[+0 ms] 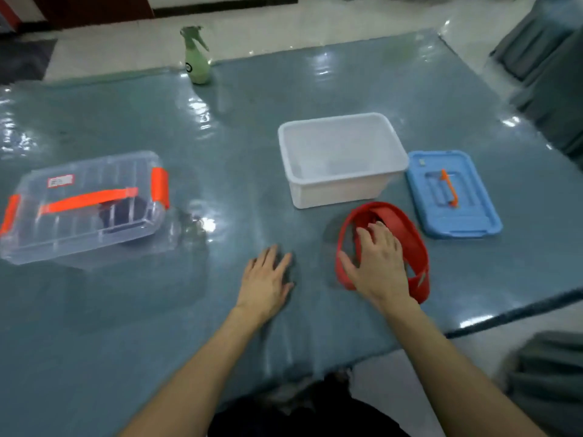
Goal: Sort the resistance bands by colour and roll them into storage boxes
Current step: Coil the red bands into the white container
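Note:
A red resistance band [407,228] lies in loose loops on the table, just in front of an empty white storage box [342,181]. My right hand [378,260] rests on top of the band with fingers spread, pressing into the loops. Flat on the table to the left of the band lies my left hand [266,279], fingers apart and holding nothing. A clear lidded box [82,209] with orange clips and handle stands at the left; something dark shows inside it.
A blue lid [454,193] with an orange handle lies right of the white box. A green spray bottle [197,56] stands at the table's far edge. The table [220,137] has a glossy grey-blue cover. Grey draped furniture stands at the right.

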Available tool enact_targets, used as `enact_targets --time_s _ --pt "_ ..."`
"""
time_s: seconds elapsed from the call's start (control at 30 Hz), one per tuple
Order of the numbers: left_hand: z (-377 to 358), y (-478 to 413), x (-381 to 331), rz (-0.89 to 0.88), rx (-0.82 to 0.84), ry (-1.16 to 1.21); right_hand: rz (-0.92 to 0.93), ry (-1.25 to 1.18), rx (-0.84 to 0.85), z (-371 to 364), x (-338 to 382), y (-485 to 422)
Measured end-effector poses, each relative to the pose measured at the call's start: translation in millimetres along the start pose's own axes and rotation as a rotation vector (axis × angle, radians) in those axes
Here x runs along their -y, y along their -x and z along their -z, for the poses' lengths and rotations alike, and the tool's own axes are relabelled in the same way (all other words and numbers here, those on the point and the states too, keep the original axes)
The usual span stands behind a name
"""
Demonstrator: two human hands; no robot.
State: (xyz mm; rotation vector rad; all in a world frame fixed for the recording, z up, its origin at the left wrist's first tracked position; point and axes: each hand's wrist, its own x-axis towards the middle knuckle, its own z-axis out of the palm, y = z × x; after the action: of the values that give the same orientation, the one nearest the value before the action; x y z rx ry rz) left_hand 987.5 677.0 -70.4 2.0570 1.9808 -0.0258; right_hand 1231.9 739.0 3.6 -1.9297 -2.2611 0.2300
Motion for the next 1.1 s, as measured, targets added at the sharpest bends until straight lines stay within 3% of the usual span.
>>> enact_targets --time_s 0.17,0.27,0.33,0.43,0.6,0.77,1.1 --pt "-17 -8 -37 0.175 0.085 -0.022 -0.358 -0.087 0.129 2 -97 -4" --pt "-2 -19 -54 0.272 0.084 0.040 -0.472 -0.237 0.249 -5 -123 -11" --pt "6 -31 -83 0.340 0.028 0.243 -0.453 -0.292 0.323 -11 -133 -12" --pt "11 -51 -134 0.460 0.088 0.609 -0.372 -0.358 0.347 -15 -139 -7" --pt "8 -63 -137 0.500 0.081 0.517 -0.258 -0.524 0.255 0 -149 -7" --pt "42 -19 -58 0.617 -0.303 0.552 -0.087 -0.614 0.134 43 -127 -39" --pt "149 87 59 0.710 -1.095 0.669 0.277 -0.805 -0.032 122 10 -96"
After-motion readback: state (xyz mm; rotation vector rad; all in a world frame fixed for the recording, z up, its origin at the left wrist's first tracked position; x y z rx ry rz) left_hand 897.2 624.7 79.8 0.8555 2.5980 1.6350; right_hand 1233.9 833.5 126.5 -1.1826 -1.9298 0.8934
